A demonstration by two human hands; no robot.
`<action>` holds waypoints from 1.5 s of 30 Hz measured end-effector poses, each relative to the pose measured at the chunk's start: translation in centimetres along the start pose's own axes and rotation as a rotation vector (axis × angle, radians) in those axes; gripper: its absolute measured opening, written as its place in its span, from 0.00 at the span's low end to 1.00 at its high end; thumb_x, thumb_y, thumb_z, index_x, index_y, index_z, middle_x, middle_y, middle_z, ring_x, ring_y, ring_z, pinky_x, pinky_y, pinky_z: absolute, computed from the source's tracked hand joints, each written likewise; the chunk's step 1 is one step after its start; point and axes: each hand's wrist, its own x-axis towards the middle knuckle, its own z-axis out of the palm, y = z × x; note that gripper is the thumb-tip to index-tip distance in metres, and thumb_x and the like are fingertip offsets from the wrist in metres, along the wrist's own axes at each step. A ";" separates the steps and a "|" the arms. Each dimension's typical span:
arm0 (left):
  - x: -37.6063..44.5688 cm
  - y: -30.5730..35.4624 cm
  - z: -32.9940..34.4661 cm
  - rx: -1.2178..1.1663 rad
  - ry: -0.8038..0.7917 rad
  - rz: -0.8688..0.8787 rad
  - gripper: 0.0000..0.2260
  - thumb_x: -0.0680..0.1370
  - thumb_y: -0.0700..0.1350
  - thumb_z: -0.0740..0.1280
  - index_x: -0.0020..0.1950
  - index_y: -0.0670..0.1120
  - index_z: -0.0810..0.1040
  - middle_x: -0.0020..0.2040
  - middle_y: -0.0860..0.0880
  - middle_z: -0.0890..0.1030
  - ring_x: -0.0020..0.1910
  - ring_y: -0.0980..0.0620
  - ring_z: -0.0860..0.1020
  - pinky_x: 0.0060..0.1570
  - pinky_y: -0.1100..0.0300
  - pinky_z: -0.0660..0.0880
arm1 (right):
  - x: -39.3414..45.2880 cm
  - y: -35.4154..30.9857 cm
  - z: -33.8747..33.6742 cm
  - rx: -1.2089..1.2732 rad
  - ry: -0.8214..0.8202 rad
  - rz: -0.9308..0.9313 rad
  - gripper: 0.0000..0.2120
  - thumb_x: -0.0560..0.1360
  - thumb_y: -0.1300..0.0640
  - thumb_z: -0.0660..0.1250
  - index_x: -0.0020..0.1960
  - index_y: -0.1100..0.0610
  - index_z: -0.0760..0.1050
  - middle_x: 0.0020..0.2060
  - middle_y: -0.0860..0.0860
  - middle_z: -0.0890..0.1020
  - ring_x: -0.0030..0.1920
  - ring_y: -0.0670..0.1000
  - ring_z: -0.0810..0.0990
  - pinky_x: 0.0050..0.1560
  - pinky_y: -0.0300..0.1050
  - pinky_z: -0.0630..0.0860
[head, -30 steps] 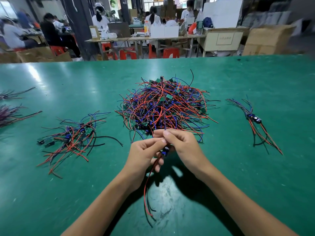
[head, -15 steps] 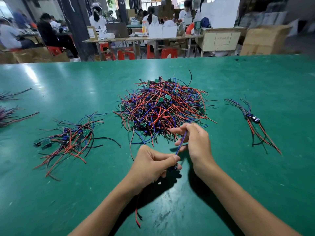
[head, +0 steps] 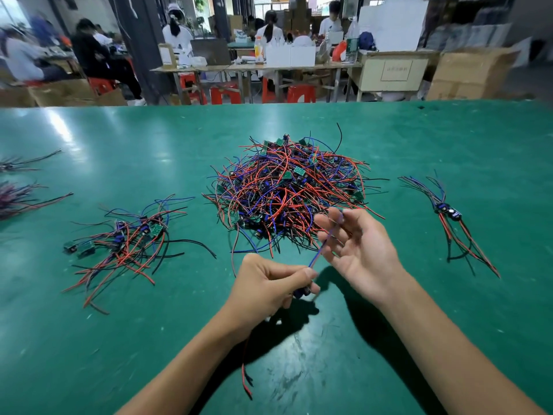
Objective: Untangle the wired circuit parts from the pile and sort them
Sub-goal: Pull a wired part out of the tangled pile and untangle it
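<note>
A tangled pile (head: 288, 191) of red, blue and black wires with small green boards sits mid-table. My left hand (head: 266, 290) grips one wired circuit part (head: 300, 292) just in front of the pile; its red and black wires (head: 247, 375) hang below my wrist. The part's blue wire (head: 321, 250) runs up to my right hand (head: 357, 250), which is palm-up and blurred, fingers loosely spread, with the wire passing between the fingertips. A sorted bunch (head: 128, 238) lies to the left and a smaller sorted bunch (head: 449, 217) to the right.
The green table (head: 449, 339) stretches wide around the piles. More wire bundles (head: 18, 194) lie at the far left edge. Beyond the table's far edge are people at benches, red stools and cardboard boxes.
My hands have drawn the part out of the pile toward me. The right hand slid up along the blue wire and has opened palm-up; the left hand keeps its grip lower down.
</note>
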 end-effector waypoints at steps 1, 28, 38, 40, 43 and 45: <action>0.1 0.1 -0.1 -0.027 0.021 -0.008 0.06 0.76 0.43 0.74 0.41 0.46 0.89 0.37 0.41 0.86 0.22 0.56 0.66 0.22 0.67 0.62 | 0.0 0.4 0.3 -0.137 -0.038 -0.073 0.17 0.83 0.49 0.56 0.48 0.52 0.82 0.47 0.51 0.88 0.37 0.48 0.84 0.38 0.40 0.76; 0.2 0.9 -0.6 -0.244 -0.067 -0.029 0.13 0.75 0.53 0.74 0.52 0.46 0.87 0.44 0.45 0.84 0.28 0.57 0.72 0.29 0.68 0.69 | 1.1 1.5 0.1 -0.369 -0.124 -0.075 0.26 0.84 0.40 0.49 0.58 0.52 0.82 0.49 0.54 0.88 0.36 0.49 0.84 0.37 0.41 0.75; 0.9 1.9 -2.5 -0.495 0.162 -0.037 0.10 0.69 0.50 0.75 0.48 0.48 0.88 0.38 0.50 0.82 0.32 0.55 0.80 0.28 0.65 0.77 | -0.3 4.0 1.3 -0.837 -0.332 -0.399 0.17 0.65 0.50 0.78 0.49 0.35 0.78 0.40 0.49 0.86 0.34 0.49 0.81 0.35 0.52 0.82; 0.8 2.0 -2.7 -0.510 0.172 -0.040 0.09 0.69 0.50 0.75 0.47 0.50 0.88 0.40 0.50 0.84 0.33 0.54 0.82 0.30 0.65 0.78 | -0.3 3.9 1.1 -0.843 -0.346 -0.412 0.21 0.63 0.47 0.80 0.53 0.38 0.78 0.43 0.51 0.87 0.36 0.48 0.83 0.37 0.52 0.83; 0.9 2.1 -3.0 -0.540 0.183 -0.036 0.09 0.69 0.50 0.75 0.47 0.51 0.88 0.43 0.49 0.86 0.39 0.52 0.85 0.34 0.65 0.80 | -0.5 3.8 1.3 -0.815 -0.389 -0.432 0.23 0.63 0.51 0.82 0.54 0.43 0.79 0.43 0.54 0.87 0.34 0.43 0.80 0.33 0.36 0.76; 0.9 2.2 -3.0 -0.575 0.185 -0.034 0.10 0.68 0.50 0.76 0.47 0.50 0.88 0.45 0.48 0.86 0.41 0.51 0.86 0.35 0.65 0.81 | -0.6 4.1 1.5 -0.764 -0.379 -0.446 0.20 0.65 0.51 0.81 0.54 0.43 0.79 0.42 0.54 0.86 0.34 0.45 0.77 0.33 0.33 0.72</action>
